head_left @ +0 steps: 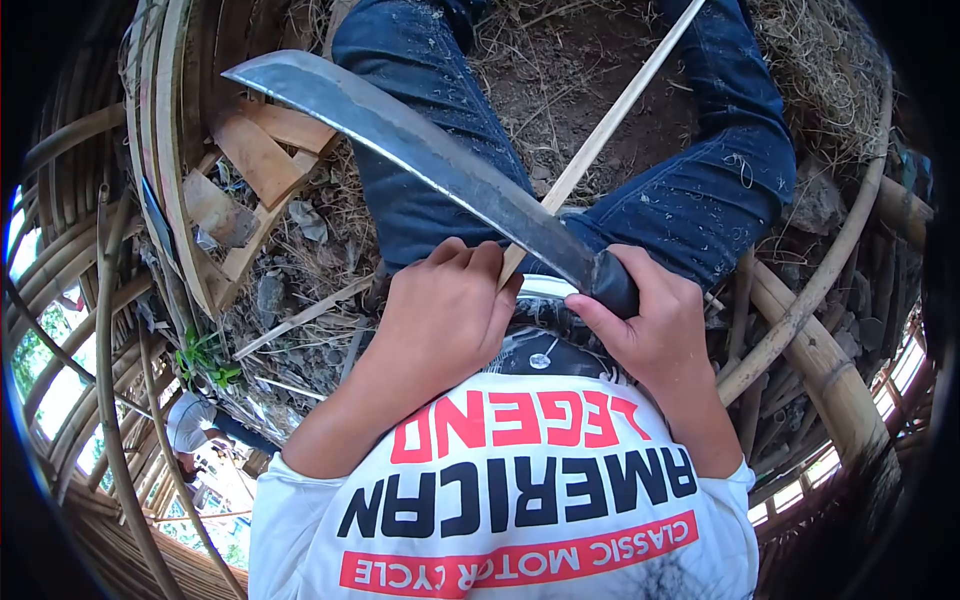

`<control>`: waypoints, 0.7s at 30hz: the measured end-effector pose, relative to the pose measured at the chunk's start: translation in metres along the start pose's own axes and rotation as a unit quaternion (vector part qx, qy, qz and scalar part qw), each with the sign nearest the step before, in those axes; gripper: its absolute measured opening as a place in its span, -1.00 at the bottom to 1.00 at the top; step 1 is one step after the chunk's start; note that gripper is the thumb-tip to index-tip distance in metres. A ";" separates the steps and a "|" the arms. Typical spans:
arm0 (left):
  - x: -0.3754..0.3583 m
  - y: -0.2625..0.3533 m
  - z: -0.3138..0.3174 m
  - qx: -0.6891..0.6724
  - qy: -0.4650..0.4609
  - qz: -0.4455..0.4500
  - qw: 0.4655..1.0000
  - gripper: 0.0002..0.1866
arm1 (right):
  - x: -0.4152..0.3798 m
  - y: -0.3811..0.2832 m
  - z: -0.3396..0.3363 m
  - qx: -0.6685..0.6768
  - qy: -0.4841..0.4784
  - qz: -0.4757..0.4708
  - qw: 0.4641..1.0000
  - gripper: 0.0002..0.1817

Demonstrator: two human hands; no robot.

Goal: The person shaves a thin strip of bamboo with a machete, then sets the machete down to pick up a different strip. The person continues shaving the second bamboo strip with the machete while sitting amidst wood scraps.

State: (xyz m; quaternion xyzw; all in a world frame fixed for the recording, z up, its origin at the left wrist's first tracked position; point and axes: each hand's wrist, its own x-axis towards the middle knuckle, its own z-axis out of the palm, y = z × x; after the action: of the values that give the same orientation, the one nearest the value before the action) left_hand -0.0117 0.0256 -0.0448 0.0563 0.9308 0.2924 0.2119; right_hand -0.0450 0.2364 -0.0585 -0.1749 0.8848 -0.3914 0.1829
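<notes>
My right hand [655, 318] is closed around the dark handle [612, 284] of a machete. Its broad steel blade [420, 150] stretches up and left across my lap, the tip over my left thigh and the bright edge facing down-left. A long, thin bamboo strip [600, 135] runs from my lap out between my knees. My left hand [442, 308] grips the near end of this strip in a fist. The blade lies across the strip in this view, just beyond my left knuckles, and hides a short length of it.
Cut wood blocks [260, 155] lie left of my leg, beside upright bamboo slats [160, 150]. A thick bamboo pole [815, 345] and a curved branch [800, 310] flank my right side. Dry fibres [820, 80] cover the ground ahead. Another person [190, 425] shows beyond the slats, lower left.
</notes>
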 end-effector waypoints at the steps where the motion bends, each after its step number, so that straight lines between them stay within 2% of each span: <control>1: 0.000 -0.001 0.001 0.000 -0.001 -0.001 1.000 -0.82 | 0.000 0.000 0.000 -0.011 -0.002 -0.010 1.000 -0.47; 6: 0.000 -0.006 0.002 0.003 0.012 0.021 1.000 -0.85 | 0.000 -0.006 0.005 0.007 -0.001 -0.013 1.000 -0.45; 8: -0.001 -0.007 0.001 0.001 0.007 0.017 1.000 -0.86 | 0.002 -0.004 0.000 -0.038 -0.017 -0.047 0.998 -0.44; 12: 0.002 -0.006 0.002 -0.004 -0.001 -0.007 1.000 -0.86 | 0.008 -0.001 -0.002 -0.048 -0.001 -0.050 0.998 -0.43; 14: 0.003 -0.007 0.001 -0.007 0.008 0.001 1.000 -0.86 | 0.007 -0.006 0.000 -0.041 -0.010 -0.024 0.999 -0.44; 16: 0.001 -0.007 0.002 -0.009 0.015 0.007 1.000 -0.86 | 0.007 -0.005 -0.002 -0.057 -0.010 -0.038 0.998 -0.44; 21: 0.002 -0.006 0.007 0.038 -0.008 0.001 0.999 -0.85 | 0.008 -0.001 -0.002 -0.086 -0.004 -0.039 0.996 -0.44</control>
State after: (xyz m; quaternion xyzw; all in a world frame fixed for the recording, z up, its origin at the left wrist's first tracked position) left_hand -0.0104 0.0249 -0.0541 0.0676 0.9395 0.2569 0.2165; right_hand -0.0525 0.2336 -0.0583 -0.2263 0.9067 -0.3202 0.1555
